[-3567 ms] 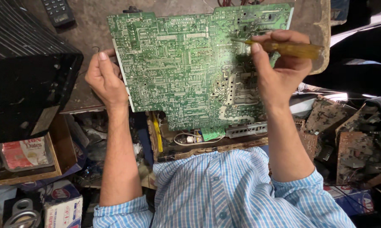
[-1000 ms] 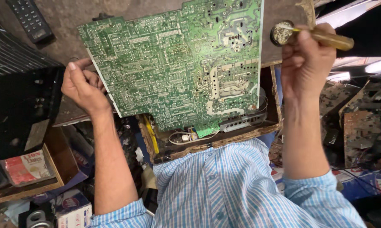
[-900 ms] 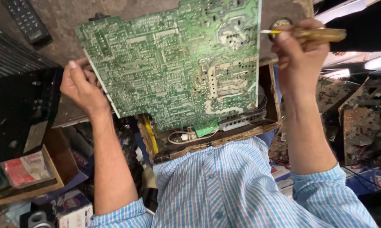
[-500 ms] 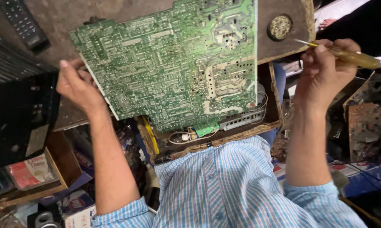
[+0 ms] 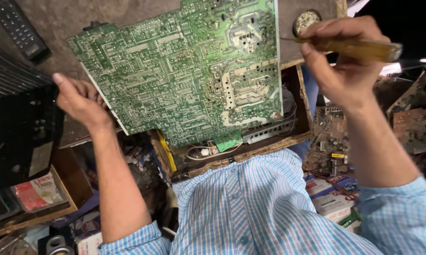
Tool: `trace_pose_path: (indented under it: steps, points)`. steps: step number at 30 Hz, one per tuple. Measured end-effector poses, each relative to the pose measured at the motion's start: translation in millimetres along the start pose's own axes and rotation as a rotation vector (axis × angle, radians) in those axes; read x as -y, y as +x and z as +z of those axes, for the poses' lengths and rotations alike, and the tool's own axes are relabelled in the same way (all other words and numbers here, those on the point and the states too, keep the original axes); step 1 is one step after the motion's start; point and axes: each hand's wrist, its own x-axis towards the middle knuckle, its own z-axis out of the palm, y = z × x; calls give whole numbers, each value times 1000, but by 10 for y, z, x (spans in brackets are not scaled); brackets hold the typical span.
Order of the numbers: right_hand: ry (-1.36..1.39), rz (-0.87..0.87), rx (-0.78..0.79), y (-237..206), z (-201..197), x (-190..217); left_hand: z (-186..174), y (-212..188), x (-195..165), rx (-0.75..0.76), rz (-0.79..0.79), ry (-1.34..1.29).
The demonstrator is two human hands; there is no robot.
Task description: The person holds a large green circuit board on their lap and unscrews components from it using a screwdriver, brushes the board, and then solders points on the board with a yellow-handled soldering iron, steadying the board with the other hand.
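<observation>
Red-and-white packet (image 5: 36, 191) at lower left, lying in a wooden tray (image 5: 76, 189) under the black casing (image 5: 15, 127). White boxes (image 5: 335, 200) with red and blue print at lower right, beside the checked sleeve, stacked below a brown scrap board (image 5: 328, 141). Small yellow label on that scrap board, too small to tell more. Dark remote (image 5: 17, 28) at top left on the grey bench.

Large green circuit board (image 5: 184, 75) at centre, solder side up, tilted, lying over a wooden drawer (image 5: 250, 151) with grey parts and white wire inside. Round tin (image 5: 306, 20) just beyond the board's upper right corner.

Left hand (image 5: 81, 101) at the board's left edge, wrist bent back, fingers curled around and under the edge, thumb stretched out toward the casing; closed on the board, holding that side up. Forearm running down to a rolled checked cuff.

Right hand (image 5: 345, 61) raised off the board's right side, well clear of the green surface, fingers wrapped tight round the amber handle of a soldering iron (image 5: 350, 45). Iron held level, thin tip pointing left, ending just beside the tin and the board's right edge. Thumb pressed under the handle, knuckles up.
</observation>
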Motion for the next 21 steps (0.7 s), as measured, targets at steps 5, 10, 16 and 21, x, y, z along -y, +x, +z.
trace_pose_path:
  steps: [5,10,16,21]
  points:
    - [390,188,-444,-105,354,-149,63,-46,22,-49,99,138]
    - [632,423,-691,-436,369,-382,121,-159,-26,-37,248,121]
    - [317,299,-826,-657,-497,-629,114,-73,-14,-21,148,101]
    - [299,599,-827,-746,-1265,-556,87,-27,36,22,116,76]
